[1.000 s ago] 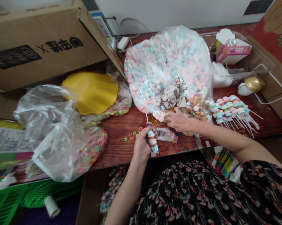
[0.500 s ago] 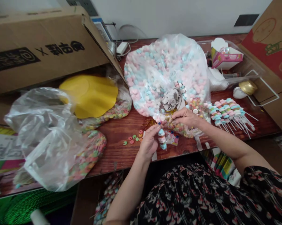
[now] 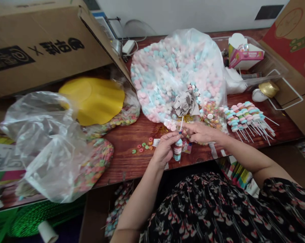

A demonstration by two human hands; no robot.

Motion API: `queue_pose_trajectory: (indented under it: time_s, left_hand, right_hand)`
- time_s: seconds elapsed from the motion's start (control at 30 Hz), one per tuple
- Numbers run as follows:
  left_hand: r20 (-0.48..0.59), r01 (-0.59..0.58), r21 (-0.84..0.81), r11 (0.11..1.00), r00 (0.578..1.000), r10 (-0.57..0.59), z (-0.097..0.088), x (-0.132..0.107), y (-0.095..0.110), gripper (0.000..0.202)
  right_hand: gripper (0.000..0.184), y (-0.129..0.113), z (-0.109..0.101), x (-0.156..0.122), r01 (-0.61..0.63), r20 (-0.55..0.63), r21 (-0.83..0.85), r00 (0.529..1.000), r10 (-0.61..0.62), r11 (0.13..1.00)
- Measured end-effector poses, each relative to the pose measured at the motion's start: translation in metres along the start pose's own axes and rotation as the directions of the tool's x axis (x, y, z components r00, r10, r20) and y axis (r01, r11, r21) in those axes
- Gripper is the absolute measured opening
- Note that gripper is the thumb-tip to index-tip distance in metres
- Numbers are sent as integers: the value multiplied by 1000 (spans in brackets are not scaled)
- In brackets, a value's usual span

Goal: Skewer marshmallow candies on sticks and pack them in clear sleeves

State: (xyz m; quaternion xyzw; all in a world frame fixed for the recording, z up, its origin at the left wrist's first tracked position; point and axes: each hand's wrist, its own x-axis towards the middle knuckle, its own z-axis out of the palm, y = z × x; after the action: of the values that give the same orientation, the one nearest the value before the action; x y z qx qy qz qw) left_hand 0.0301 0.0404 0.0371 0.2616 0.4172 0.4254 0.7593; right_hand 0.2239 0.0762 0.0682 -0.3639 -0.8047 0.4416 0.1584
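A wrapped candy skewer (image 3: 177, 152) of pale blue, white and pink pieces is pinched in my left hand (image 3: 164, 148) just below its dark blue tie. Its candy end points toward my body and its white stick (image 3: 182, 123) points away. My right hand (image 3: 201, 132) is closed at the tied neck from the other side, its fingertips partly hidden behind the stick. Under and beside my hands lie a small printed card (image 3: 187, 147) and loose ring candies (image 3: 141, 147). Gold tinsel ties (image 3: 162, 129) and a crumpled grey paper (image 3: 185, 103) lie just beyond.
A big bag of pastel marshmallows (image 3: 154, 74) fills the table's back. Finished skewers (image 3: 246, 116) are piled at right, near a clear tray (image 3: 271, 62). At left are a yellow sheet (image 3: 94, 101), a clear plastic bag (image 3: 51, 145) and a large cardboard box (image 3: 48, 37).
My right hand has come in against the skewer's neck and lowered slightly. The skewer has shifted a little to the right, and its white stick now shows above the fingers.
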Motion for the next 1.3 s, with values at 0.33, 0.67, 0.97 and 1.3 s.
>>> queue_pose_trajectory:
  time_s: [0.33, 0.67, 0.97, 1.3]
  left_hand:
    - [-134, -39, -69, 997, 991, 30, 4, 4, -13, 28]
    - [-161, -101, -69, 993, 983, 89, 1, 3, -16, 23]
    - [-208, -127, 36, 991, 969, 131, -6, 1, -21, 25]
    - [-118, -270, 191, 944, 948, 295, -18, -1, -33, 11]
  right_hand:
    - [25, 1, 10, -17, 62, -241, -133, 966, -93, 989]
    - [15, 13, 41, -10, 166, -374, -211, 897, -236, 963]
    - [16, 4, 38, -14, 206, -580, -99, 783, -225, 974]
    - [28, 8, 56, 8, 204, -445, -179, 856, -264, 962]
